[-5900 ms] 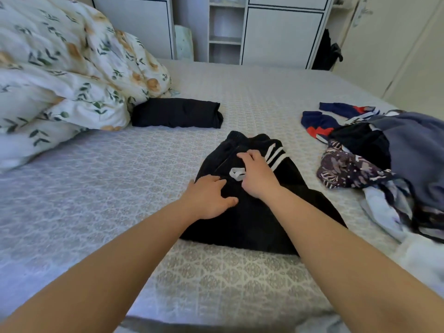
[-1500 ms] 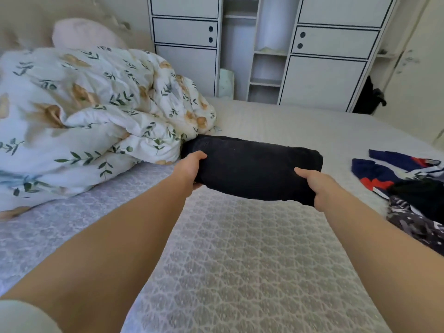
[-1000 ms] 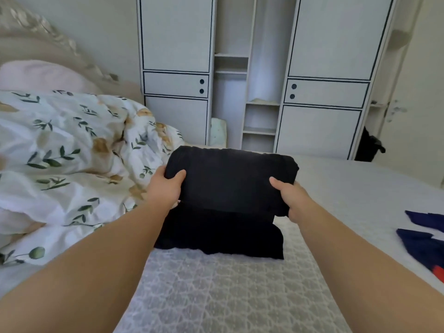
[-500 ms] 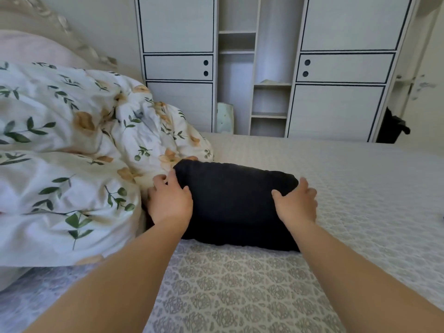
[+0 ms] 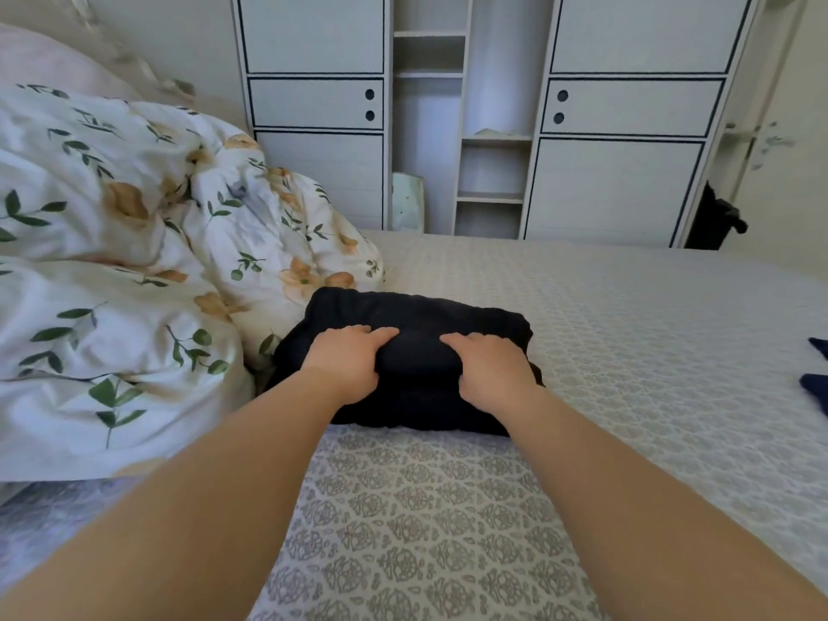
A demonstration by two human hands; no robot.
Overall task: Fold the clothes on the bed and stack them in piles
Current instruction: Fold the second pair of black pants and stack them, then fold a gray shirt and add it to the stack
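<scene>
- A black folded stack (image 5: 412, 351) is seen on the bed (image 5: 448, 508), towards the far left part of the mattress, touching the floral duvet (image 5: 134, 262) bunched along the left edge.
- The stack appears to be two dark layers, one bundle on top of another; the seam between them cannot be clearly resolved.
- The left hand (image 5: 347, 365) is laid on the top left of the stack, fingers curled into the cloth; the grip is judged to be clenched on the fabric, pressing down.
- The right hand (image 5: 490, 369) is placed likewise on the top right, fingers dug into the same upper bundle.
- Step in hand, as judged: the upper garment is being seated and squared on the pile.
- For a good result, pressure is best applied evenly by both hands, the near edges aligned, and trapped bulk smoothed outward before release.
- Risk noted: the duvet crowds the left side, so the pile could be tipped or skewed.
- More dark blue clothing (image 5: 817, 378) is visible at the right edge of the bed, not yet folded.
- No brand, label or readable writing is visible on any item.
</scene>
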